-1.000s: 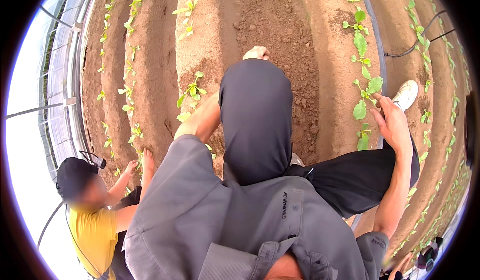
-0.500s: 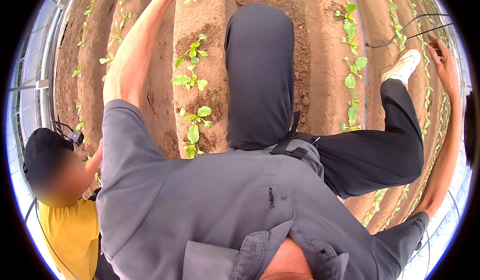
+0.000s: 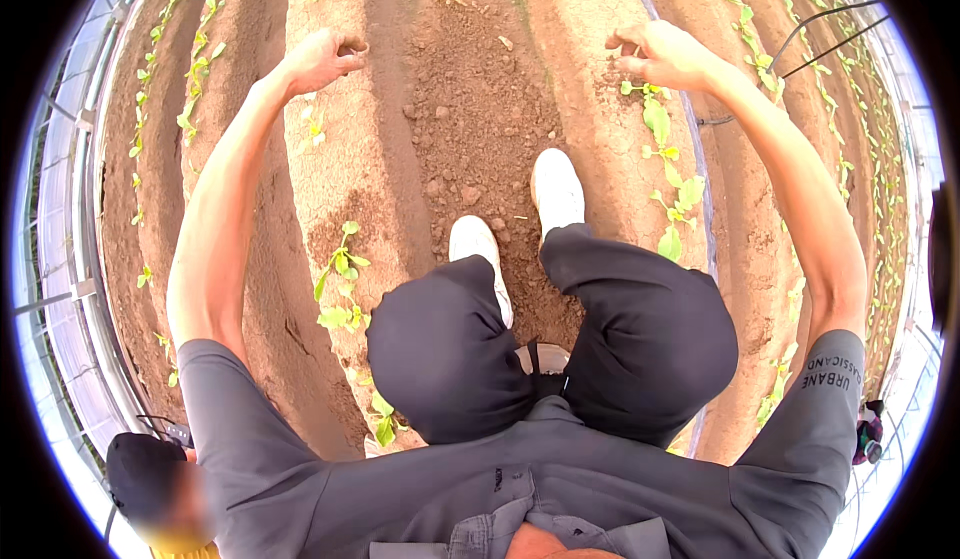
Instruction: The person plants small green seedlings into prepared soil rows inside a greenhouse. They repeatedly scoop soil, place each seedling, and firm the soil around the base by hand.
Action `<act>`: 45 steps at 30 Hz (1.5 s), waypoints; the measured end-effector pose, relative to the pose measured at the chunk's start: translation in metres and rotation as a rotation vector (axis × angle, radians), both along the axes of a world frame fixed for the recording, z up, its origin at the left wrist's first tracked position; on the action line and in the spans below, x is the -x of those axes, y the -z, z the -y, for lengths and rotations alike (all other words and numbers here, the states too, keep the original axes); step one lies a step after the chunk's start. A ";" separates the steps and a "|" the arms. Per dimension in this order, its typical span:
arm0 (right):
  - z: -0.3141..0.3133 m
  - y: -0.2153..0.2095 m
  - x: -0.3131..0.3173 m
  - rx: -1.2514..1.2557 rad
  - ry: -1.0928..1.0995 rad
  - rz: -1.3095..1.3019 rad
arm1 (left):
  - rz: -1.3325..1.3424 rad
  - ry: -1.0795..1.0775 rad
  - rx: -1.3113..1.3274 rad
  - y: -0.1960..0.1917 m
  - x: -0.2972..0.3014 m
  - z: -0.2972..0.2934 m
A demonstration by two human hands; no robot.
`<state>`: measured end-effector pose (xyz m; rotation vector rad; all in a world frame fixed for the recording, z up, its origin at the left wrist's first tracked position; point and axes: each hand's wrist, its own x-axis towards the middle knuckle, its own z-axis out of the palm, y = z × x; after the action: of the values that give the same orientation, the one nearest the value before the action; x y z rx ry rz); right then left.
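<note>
My left hand hangs over the left soil bed, its fingers loosely curled and apart from the thumb. Nothing can be made out in it. Below it on that bed stand a small pale seedling and larger leafy green seedlings. My right hand is over the right bed, thumb and bent fingers apart, with no object visible between them. It is just above the upper end of a row of green seedlings; whether it touches the topmost leaves I cannot tell.
A furrow of crumbly soil runs between the beds, my white shoes in it. A thin pale line follows the right bed. Black cables cross the upper right. A person in a dark cap is at lower left.
Both hands have moved inward over the beds beside the furrow. My legs have drawn in, the right shoe shifting from the far right into the furrow. The person at left appears lower.
</note>
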<state>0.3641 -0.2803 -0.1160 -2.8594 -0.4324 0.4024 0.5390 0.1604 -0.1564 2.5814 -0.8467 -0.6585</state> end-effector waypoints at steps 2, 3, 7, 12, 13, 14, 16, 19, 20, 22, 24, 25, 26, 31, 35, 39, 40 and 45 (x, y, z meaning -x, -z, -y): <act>-0.020 0.050 -0.076 -0.039 -0.030 -0.027 | 0.080 0.022 -0.115 0.004 -0.047 0.018; -0.029 0.074 -0.112 -0.066 -0.033 -0.043 | 0.119 0.027 -0.178 0.005 -0.073 0.026; -0.077 0.123 -0.198 -0.231 -0.019 -0.219 | 0.325 0.040 -0.218 0.042 -0.173 0.033; -0.032 0.152 -0.119 -0.289 0.134 -0.488 | 0.063 0.149 -0.206 0.071 -0.171 0.080; -0.013 0.167 -0.080 -0.110 0.118 -0.535 | 0.018 0.180 -0.202 0.070 -0.161 0.083; -0.001 0.172 -0.032 -0.003 0.139 -0.664 | -0.006 0.203 -0.121 0.071 -0.149 0.076; 0.018 0.173 0.087 0.085 -0.010 -1.030 | -0.178 0.106 -0.015 0.059 -0.122 0.065; 0.001 0.076 0.180 -0.304 0.116 -1.282 | -0.364 -0.159 -0.010 0.005 -0.088 0.037; -0.012 0.045 0.186 -0.278 0.261 -1.338 | -0.418 -0.237 0.009 -0.006 -0.083 0.034; -0.025 0.005 0.166 -0.249 0.450 -1.381 | -0.535 -0.468 0.121 -0.028 -0.074 0.015; -0.016 -0.018 0.127 -0.241 0.492 -1.385 | -0.618 -0.683 0.137 -0.048 -0.058 -0.008; -0.021 -0.030 0.114 -0.256 0.559 -1.382 | -0.649 -0.709 0.102 -0.050 -0.065 -0.015; -0.021 -0.035 0.092 -0.274 0.622 -1.369 | -0.681 -0.735 0.066 -0.054 -0.073 -0.022; 0.020 -0.030 -0.056 -0.292 0.754 -1.313 | -0.721 -0.842 -0.207 -0.090 -0.104 -0.048; 0.056 -0.008 -0.166 -0.329 0.817 -1.266 | -0.653 -0.906 -0.242 -0.092 -0.156 -0.043; 0.078 0.019 -0.227 -0.311 0.806 -1.258 | -0.572 -0.937 -0.195 -0.068 -0.254 0.002; 0.078 0.028 -0.236 -0.310 0.802 -1.263 | -0.525 -0.889 -0.181 -0.058 -0.282 0.016; 0.075 0.081 -0.248 -0.302 0.839 -1.268 | -0.495 -0.661 -0.030 0.030 -0.398 0.101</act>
<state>0.6124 -0.3550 -0.1971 -1.7055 0.7993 1.5373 0.9367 0.0599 -0.1863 2.3349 0.1696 -1.0147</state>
